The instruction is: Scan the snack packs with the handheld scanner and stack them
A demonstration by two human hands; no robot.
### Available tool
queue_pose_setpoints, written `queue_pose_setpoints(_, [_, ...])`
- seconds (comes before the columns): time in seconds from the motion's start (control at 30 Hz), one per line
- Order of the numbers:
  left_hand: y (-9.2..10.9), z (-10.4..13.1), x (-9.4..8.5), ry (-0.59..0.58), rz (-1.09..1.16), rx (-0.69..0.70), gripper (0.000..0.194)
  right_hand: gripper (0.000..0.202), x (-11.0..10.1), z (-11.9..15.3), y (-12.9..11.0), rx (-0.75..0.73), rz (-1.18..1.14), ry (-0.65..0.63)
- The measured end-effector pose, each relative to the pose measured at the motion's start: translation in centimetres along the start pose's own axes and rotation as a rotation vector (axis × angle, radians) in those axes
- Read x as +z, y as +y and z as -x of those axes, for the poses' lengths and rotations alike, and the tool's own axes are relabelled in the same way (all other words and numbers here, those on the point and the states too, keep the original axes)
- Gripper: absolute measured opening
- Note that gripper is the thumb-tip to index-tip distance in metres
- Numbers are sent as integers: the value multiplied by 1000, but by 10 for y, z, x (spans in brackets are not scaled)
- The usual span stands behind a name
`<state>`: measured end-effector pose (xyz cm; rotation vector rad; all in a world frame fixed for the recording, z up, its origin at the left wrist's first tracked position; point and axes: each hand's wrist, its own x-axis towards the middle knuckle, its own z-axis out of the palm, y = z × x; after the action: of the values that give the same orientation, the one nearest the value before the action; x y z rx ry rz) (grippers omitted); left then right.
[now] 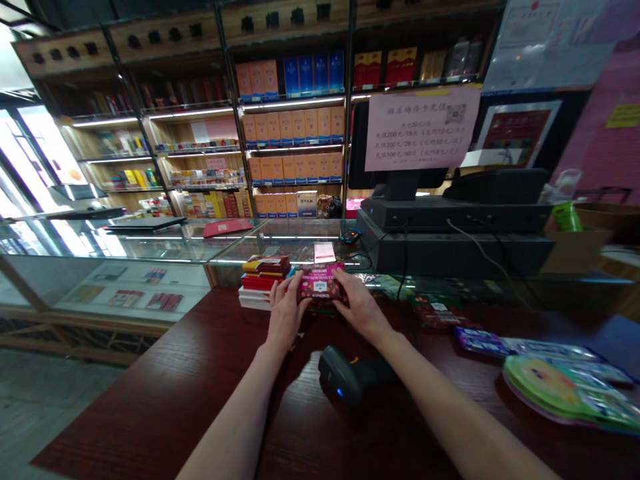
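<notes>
Both hands hold a magenta and brown chocolate package (321, 283) at the far edge of the dark wooden counter. My left hand (287, 308) grips its left side, and my right hand (361, 303) grips its right side. Just left of the package stands a stack of boxes and bars (261, 283), white at the bottom, red and yellow above, close to my left fingers. Nearer to me, between my forearms, a black barcode scanner (345, 377) with a small blue light lies on the counter. What lies beneath the package is mostly hidden.
Purple packets (481, 341) and green pouches (545, 387) lie on the wooden counter (190, 393) at the right. A dark red package (437, 311) is behind them. Beyond are a glass display case (280, 233), a monitor with a pink notice (420, 130), cables and stocked shelves.
</notes>
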<state>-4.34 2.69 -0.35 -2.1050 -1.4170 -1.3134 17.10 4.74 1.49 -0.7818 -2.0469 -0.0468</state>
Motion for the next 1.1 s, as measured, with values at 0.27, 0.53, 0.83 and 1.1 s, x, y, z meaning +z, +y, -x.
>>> queue_pose_setpoints(0.27, [-5,0,10,-1,44,-82,62,69,13,-3,10,57,-33,-16])
queue_pose_setpoints(0.53, [-12,1,18,16,91,-161,56,62,17,-5,11,141,-54,-54])
queue_pose_setpoints(0.83, [-3,-1,13,115,66,-203,48,49,15,-5,5,202,21,-113])
queue_pose_setpoints(1.1, [-3,0,11,160,43,-203,43,49,10,-15,2,255,220,-150])
